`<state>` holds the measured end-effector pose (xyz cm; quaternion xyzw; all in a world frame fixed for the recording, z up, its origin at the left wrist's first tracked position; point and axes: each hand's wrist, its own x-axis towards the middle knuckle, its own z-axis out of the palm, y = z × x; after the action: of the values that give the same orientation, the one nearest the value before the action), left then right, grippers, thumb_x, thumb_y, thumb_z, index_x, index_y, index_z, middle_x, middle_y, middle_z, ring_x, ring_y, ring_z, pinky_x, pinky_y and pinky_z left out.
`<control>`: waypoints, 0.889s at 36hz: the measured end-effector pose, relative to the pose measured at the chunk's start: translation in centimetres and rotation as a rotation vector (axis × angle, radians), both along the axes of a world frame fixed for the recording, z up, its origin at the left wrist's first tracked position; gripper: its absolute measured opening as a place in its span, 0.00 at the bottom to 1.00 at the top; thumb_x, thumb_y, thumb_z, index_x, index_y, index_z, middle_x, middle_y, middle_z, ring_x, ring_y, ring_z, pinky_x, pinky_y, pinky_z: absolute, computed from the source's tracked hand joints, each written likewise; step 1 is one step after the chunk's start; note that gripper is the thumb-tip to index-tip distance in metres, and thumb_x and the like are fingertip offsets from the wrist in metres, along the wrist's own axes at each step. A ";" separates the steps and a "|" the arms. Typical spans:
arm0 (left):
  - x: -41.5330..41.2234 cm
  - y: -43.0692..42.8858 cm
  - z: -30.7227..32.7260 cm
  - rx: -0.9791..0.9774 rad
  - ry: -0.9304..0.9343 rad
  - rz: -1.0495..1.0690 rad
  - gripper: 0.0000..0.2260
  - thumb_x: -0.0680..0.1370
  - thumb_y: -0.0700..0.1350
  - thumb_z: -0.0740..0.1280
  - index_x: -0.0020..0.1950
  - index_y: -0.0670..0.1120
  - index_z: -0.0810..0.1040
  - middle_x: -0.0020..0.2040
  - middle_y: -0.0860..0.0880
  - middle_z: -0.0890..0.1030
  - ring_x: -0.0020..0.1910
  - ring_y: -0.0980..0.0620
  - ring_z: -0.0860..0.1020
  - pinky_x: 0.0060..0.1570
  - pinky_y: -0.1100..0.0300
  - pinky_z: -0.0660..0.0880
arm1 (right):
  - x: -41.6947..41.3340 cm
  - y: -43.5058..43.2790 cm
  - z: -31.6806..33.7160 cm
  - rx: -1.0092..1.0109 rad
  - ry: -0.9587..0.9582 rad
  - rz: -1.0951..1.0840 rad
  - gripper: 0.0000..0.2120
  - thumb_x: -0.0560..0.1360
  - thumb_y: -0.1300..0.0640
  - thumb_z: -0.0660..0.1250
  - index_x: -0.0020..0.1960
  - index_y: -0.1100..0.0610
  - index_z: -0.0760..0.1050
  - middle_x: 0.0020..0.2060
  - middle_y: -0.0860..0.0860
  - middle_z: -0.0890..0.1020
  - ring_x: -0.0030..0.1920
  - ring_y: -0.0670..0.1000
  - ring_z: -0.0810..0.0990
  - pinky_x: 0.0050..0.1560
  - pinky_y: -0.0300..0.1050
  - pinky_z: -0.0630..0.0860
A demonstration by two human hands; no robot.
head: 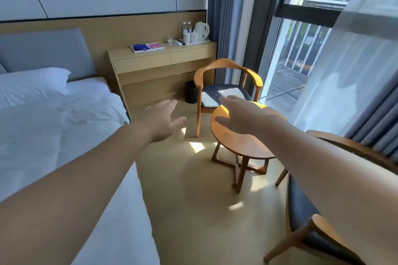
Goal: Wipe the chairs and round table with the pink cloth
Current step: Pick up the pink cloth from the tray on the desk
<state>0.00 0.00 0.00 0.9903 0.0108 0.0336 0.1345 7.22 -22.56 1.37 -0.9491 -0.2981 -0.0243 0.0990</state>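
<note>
Bed (43, 135) fills the left side. Wooden desk (163, 60) sits against the far wall. We see two chairs: the near chair (323, 230) at bottom right and the far chair (224, 90) by the window, with the round table (241, 142) between them. Both our arms reach forward. Left hand (163, 118) is in the air above the floor, fingers straight and loosely apart, holding nothing. Right hand (243, 114) is above the table's far edge, fingers straight and close together, also empty. Kettle (202, 30) is at the desk's right end. Pink cloth (155, 45) lies flat on the desk's left half, just beside a blue cloth (141, 47), well apart from both hands.
</note>
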 end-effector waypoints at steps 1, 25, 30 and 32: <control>0.9 -0.4 -0.2 -0.005 0.012 0.009 0.30 0.80 0.58 0.57 0.78 0.47 0.54 0.77 0.48 0.57 0.76 0.50 0.55 0.74 0.49 0.55 | 0.8 -0.1 0.0 -0.031 0.009 0.000 0.28 0.78 0.44 0.64 0.74 0.55 0.63 0.62 0.54 0.75 0.54 0.51 0.77 0.48 0.41 0.76; 10.7 4.8 -5.7 -0.042 0.130 0.250 0.32 0.79 0.61 0.57 0.78 0.47 0.54 0.78 0.49 0.56 0.76 0.49 0.56 0.72 0.50 0.59 | 15.3 4.9 -5.6 -0.151 0.091 0.128 0.24 0.78 0.43 0.64 0.70 0.53 0.66 0.56 0.51 0.75 0.50 0.51 0.78 0.49 0.49 0.81; 14.4 8.1 -6.5 -0.059 0.124 0.256 0.31 0.79 0.60 0.57 0.78 0.46 0.54 0.78 0.49 0.56 0.76 0.50 0.57 0.71 0.52 0.59 | 19.4 8.5 -6.2 -0.164 0.083 0.140 0.26 0.78 0.43 0.64 0.71 0.54 0.65 0.57 0.52 0.75 0.52 0.51 0.77 0.51 0.48 0.80; 16.2 9.8 -6.7 -0.058 0.126 0.259 0.31 0.79 0.60 0.57 0.78 0.47 0.54 0.78 0.49 0.56 0.75 0.49 0.58 0.71 0.51 0.60 | 21.3 10.2 -6.6 -0.168 0.083 0.141 0.27 0.78 0.43 0.64 0.72 0.54 0.64 0.58 0.52 0.74 0.53 0.52 0.77 0.52 0.49 0.80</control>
<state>16.19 9.77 -6.74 0.9765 0.1477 -0.0117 0.1565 28.48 -12.33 -5.28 -0.9308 -0.3609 0.0470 0.0328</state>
